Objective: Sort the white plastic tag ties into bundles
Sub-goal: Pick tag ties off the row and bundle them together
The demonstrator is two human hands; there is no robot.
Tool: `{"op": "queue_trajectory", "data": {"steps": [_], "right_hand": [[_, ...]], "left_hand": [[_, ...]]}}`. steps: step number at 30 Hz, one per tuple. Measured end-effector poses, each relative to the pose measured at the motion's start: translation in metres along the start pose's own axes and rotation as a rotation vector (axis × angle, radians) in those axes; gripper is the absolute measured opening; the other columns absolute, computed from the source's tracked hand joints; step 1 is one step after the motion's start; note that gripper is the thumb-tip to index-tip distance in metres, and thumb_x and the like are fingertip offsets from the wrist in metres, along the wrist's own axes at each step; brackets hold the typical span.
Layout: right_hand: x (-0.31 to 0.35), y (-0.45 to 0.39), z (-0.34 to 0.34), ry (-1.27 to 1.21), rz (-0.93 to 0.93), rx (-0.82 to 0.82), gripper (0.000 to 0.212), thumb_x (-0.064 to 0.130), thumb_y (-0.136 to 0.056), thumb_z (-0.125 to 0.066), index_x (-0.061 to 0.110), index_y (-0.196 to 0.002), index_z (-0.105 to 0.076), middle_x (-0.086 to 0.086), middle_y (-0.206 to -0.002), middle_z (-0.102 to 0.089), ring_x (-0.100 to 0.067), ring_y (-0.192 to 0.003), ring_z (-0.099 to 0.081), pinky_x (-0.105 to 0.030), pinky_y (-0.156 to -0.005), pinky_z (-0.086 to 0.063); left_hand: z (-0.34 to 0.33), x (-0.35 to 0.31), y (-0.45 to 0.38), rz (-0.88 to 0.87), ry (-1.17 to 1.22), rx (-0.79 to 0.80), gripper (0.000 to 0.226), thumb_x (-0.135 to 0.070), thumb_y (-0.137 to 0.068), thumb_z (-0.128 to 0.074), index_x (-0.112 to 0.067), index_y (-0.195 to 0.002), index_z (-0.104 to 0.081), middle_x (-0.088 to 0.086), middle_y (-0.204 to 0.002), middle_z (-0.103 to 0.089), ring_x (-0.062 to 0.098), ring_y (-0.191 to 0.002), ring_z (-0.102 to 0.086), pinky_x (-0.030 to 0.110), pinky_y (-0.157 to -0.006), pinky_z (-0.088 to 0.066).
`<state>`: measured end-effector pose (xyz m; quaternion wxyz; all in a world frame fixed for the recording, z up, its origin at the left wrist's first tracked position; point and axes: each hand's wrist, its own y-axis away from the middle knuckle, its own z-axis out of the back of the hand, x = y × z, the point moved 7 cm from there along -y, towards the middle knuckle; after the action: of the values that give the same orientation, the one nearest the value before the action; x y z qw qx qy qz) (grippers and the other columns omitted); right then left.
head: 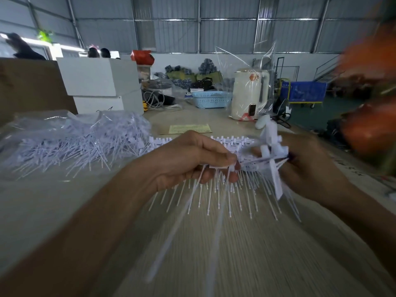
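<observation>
A row of white plastic tag ties (225, 189) lies side by side on the wooden table (257, 254), heads away from me and thin tails pointing at me. My left hand (192, 159) pinches a few ties at their heads; their long tails (184, 228) hang blurred toward me. My right hand (308, 166) grips a small bundle of ties (273, 155), heads up and blurred by motion. A large loose heap of ties (81, 140) sits on clear plastic at the left.
White boxes (100, 82) stand behind the heap beside a brown carton (32, 86). A white kettle (249, 93), a blue basket (211, 99) and a yellow paper (190, 129) lie further back. Blurred orange shapes (370, 125) fill the right edge.
</observation>
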<state>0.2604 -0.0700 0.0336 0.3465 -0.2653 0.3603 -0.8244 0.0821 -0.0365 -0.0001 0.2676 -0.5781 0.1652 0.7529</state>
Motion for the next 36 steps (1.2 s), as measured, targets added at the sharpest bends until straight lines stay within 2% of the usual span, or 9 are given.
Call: {"op": "queue_trajectory", "data": {"steps": [1, 5, 10, 14, 19, 22, 27, 32, 36], "right_hand": [[-0.019, -0.003, 0.011, 0.025, -0.110, -0.062, 0.022, 0.017, -0.101, -0.053, 0.018, -0.086, -0.069, 0.010, -0.068, -0.059, -0.011, -0.059, -0.053, -0.024, -0.061, -0.051], [-0.061, 0.007, 0.056, -0.366, -0.438, -0.385, 0.027, 0.051, -0.095, -0.054, 0.039, -0.075, -0.066, 0.014, -0.056, -0.056, -0.001, -0.046, -0.047, -0.014, -0.041, -0.040], [-0.044, 0.008, -0.003, -0.503, -0.489, -0.079, 0.039, 0.053, -0.096, -0.041, 0.030, -0.071, -0.061, -0.006, -0.068, -0.061, -0.017, -0.050, -0.053, -0.022, -0.045, -0.045], [-0.038, 0.008, -0.019, -0.643, -0.535, -0.109, 0.039, 0.051, -0.092, -0.049, 0.013, -0.084, -0.057, -0.002, -0.056, -0.039, -0.012, -0.045, -0.030, -0.023, -0.041, -0.027], [-0.035, 0.011, -0.035, -0.857, -0.608, -0.132, 0.030, 0.028, -0.095, -0.060, -0.001, -0.086, -0.057, 0.003, -0.053, -0.026, -0.013, -0.045, -0.019, -0.023, -0.042, -0.022], [-0.038, 0.016, -0.047, -0.893, -0.682, -0.079, 0.017, 0.017, -0.096, -0.061, 0.011, -0.085, -0.073, 0.002, -0.053, -0.027, -0.013, -0.045, -0.020, -0.022, -0.041, -0.023], [-0.044, 0.028, -0.066, -0.855, -0.771, 0.014, 0.027, 0.017, -0.102, -0.052, 0.011, -0.087, -0.073, 0.002, -0.054, -0.030, -0.015, -0.046, -0.028, -0.022, -0.042, -0.028], [-0.040, 0.030, -0.069, -0.820, -0.761, 0.052, 0.037, 0.033, -0.103, -0.050, 0.019, -0.080, -0.074, -0.007, -0.066, -0.055, -0.018, -0.055, -0.052, -0.026, -0.048, -0.045], [-0.032, 0.025, -0.066, -0.911, -0.663, 0.129, 0.043, 0.045, -0.103, -0.043, 0.012, -0.090, -0.066, -0.010, -0.060, -0.053, -0.019, -0.043, -0.045, -0.027, -0.043, -0.039]], "left_hand": [[0.001, 0.002, 0.003, -0.005, -0.054, 0.025, 0.019, -0.024, -0.082, -0.074, -0.008, -0.091, -0.080, 0.014, -0.093, -0.077, 0.009, -0.047, -0.047, 0.017, -0.045, -0.039], [0.013, 0.009, 0.001, -0.030, -0.131, -0.063, 0.017, -0.022, -0.090, -0.069, -0.009, -0.097, -0.078, 0.007, -0.099, -0.077, 0.008, -0.050, -0.048, 0.017, -0.047, -0.041], [0.016, 0.012, -0.005, -0.068, -0.009, -0.129, 0.022, -0.004, -0.093, -0.063, -0.007, -0.111, -0.075, 0.009, -0.105, -0.076, 0.012, -0.071, -0.063, 0.024, -0.066, -0.053], [0.022, 0.015, -0.004, -0.134, 0.004, -0.204, 0.025, 0.001, -0.090, -0.066, -0.005, -0.112, -0.075, 0.006, -0.099, -0.075, 0.014, -0.075, -0.064, 0.022, -0.070, -0.053], [0.030, 0.012, -0.005, -0.228, 0.145, -0.334, 0.031, 0.004, -0.083, -0.073, -0.009, -0.111, -0.073, 0.014, -0.094, -0.074, 0.020, -0.080, -0.070, 0.027, -0.074, -0.058], [0.028, 0.012, -0.005, -0.246, 0.205, -0.343, 0.033, 0.009, -0.085, -0.068, -0.007, -0.114, -0.070, 0.018, -0.100, -0.074, 0.027, -0.087, -0.072, 0.028, -0.077, -0.058], [0.023, 0.013, -0.006, -0.252, 0.231, -0.340, 0.032, 0.012, -0.087, -0.064, -0.002, -0.116, -0.065, 0.020, -0.105, -0.073, 0.033, -0.097, -0.073, 0.034, -0.088, -0.059], [0.022, 0.017, -0.007, -0.228, 0.200, -0.374, 0.025, 0.000, -0.084, -0.073, -0.006, -0.109, -0.072, 0.011, -0.108, -0.076, 0.028, -0.105, -0.071, 0.026, -0.086, -0.058], [0.019, 0.017, -0.007, -0.248, 0.238, -0.329, 0.016, -0.006, -0.085, -0.073, -0.005, -0.101, -0.076, 0.014, -0.104, -0.076, 0.029, -0.100, -0.073, 0.025, -0.079, -0.058]]}}
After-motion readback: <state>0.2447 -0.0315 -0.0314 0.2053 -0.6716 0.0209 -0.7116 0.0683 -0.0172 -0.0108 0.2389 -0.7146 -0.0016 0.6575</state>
